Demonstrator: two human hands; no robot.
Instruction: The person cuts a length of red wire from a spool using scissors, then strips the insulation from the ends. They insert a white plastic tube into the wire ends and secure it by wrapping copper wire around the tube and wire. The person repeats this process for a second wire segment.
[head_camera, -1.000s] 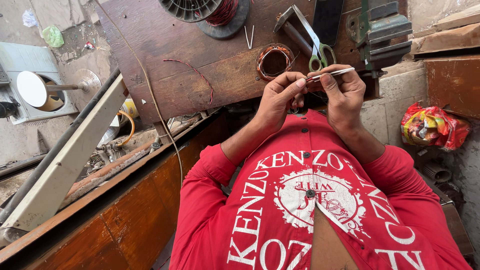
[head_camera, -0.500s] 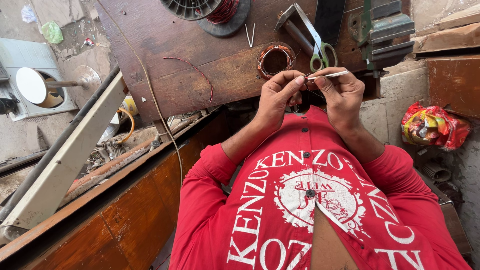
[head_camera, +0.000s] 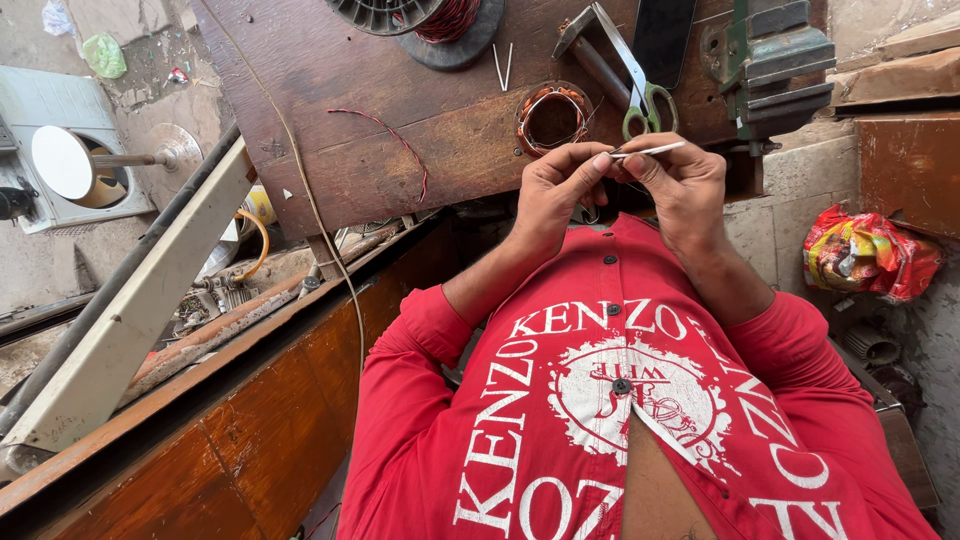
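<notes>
Above the bench (head_camera: 400, 150) edge, our hands stay where they were half a second ago, the white tube (head_camera: 648, 151) level as before. Open board lies left of the copper coil (head_camera: 552, 115); scissors (head_camera: 640, 80) crowd the right. Left hand (head_camera: 555, 190) and right hand (head_camera: 680, 185) pinch the tube between narrow fingertips.

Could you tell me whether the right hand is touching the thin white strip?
Touching: in the head view the right hand pinches the thin white strip between its fingertips.

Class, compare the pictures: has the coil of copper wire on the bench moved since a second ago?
No. The coil of copper wire lies in the same spot beside the scissors on the wooden bench.
</notes>
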